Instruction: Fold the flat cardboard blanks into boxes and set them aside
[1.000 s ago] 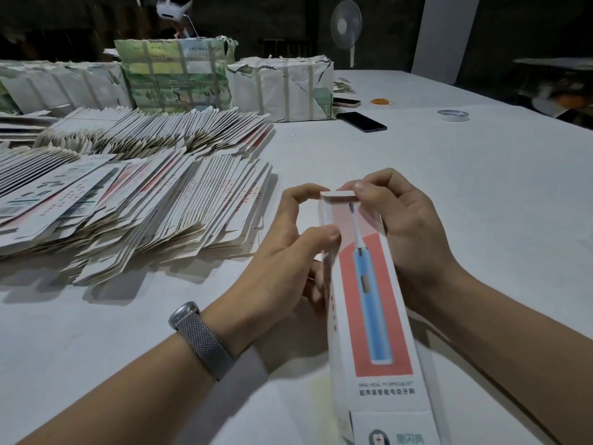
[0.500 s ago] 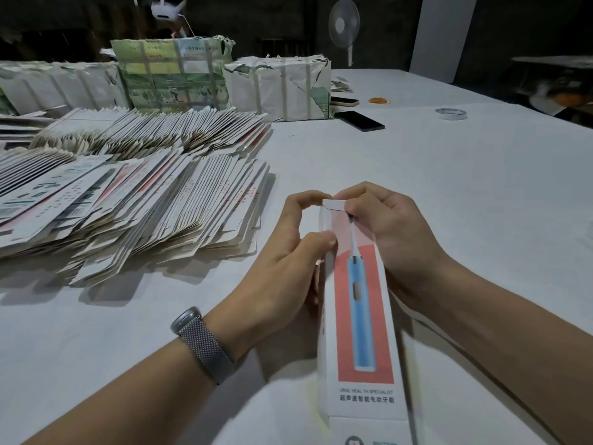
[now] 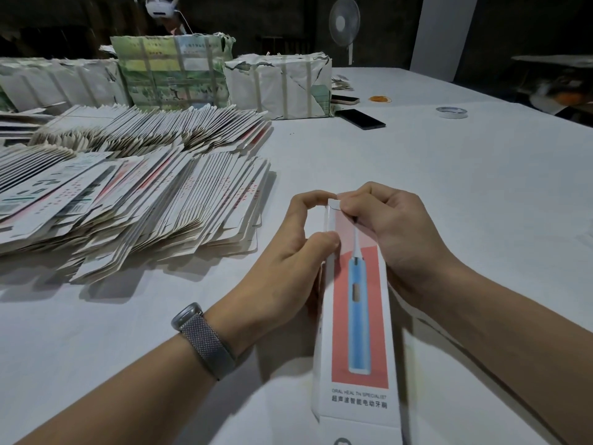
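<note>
You work at a white table that fills the view. Far left — wrapped bundles strapped with tape stand in a row along the far edge. In front of them, on the left, flat blanks lie fanned in two overlapping rows, the nearer row reaching almost to your left hand.

Centre near: the box, a long narrow carton printed with a blue toothbrush on a red panel, runs from the bottom edge away from you, its far end raised between your hands. Whether its near end rests on the table you cannot tell.

Your left hand grips the box's left side — thumb pressed on the front face near the top edge, forefinger arched over to the end flap. Your right hand is curled round the right side, fingertips pinching the small end flap at the top against the box. The two forefingers nearly meet over that flap.

Your left wrist carries a grey mesh-band watch.

Far right of the bundles: a dark phone lies flat, a tape roll well to its right.
</note>
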Demonstrator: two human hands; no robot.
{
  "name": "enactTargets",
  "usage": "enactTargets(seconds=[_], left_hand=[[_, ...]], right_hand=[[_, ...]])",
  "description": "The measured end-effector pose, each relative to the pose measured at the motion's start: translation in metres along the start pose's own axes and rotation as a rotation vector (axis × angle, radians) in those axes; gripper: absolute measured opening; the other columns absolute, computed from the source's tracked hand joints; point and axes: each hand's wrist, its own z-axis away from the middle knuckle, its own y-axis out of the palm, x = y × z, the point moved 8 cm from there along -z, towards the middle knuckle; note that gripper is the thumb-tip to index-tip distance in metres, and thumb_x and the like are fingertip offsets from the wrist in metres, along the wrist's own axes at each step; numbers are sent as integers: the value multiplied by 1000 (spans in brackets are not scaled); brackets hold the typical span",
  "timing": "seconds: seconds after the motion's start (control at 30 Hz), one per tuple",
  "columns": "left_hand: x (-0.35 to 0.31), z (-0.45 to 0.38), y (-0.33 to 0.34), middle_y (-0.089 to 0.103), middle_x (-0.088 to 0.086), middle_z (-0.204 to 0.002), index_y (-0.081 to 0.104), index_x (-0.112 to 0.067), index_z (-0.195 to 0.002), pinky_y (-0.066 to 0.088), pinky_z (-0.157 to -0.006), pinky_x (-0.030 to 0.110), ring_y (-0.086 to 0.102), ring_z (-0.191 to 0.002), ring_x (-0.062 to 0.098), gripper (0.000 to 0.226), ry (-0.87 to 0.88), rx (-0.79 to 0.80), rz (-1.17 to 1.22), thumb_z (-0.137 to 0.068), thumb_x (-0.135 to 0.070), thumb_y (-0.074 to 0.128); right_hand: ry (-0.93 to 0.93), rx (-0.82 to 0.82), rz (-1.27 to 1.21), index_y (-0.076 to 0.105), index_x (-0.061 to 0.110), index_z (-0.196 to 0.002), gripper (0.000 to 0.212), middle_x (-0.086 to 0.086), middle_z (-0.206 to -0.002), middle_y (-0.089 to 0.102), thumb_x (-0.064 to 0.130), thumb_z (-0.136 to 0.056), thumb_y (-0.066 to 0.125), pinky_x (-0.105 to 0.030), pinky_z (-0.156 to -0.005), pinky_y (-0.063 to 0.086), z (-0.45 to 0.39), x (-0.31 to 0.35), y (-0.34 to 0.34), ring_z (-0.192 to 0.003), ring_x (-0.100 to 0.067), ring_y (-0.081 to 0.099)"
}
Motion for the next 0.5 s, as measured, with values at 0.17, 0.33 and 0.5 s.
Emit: enactTargets(seconds=[0.17,0.33,0.5], left_hand=[[2,1,1,65,-3,-65,45,-43,-120,48,-51,18,62,-55,13,33,-5,7,-6,-92,-25,45],[2,1,-1,59,-4,-64,44,-50,-123,46,-53,19,58,-57,15,40,-3,3,-56,-90,-28,45],[-2,2,0,42,-12,-47,45,-40,-128,36,-42,14,40,-39,8,44,-6,19,-59,-88,-23,45]], right_hand=[[3,3,12,60,7,-69,28,-7,-63,58,17,-96,59,-31,-57,51,-1,1,-2,-55,-21,57],[17,-5,15,60,9,-70,29,-10,-67,59,20,-97,58,-30,-57,53,0,0,-3,-55,-21,59],[73,29,3,60,13,-66,32,-7,-63,60,22,-97,58,-31,-56,55,-1,-5,-1,-50,-20,63]])
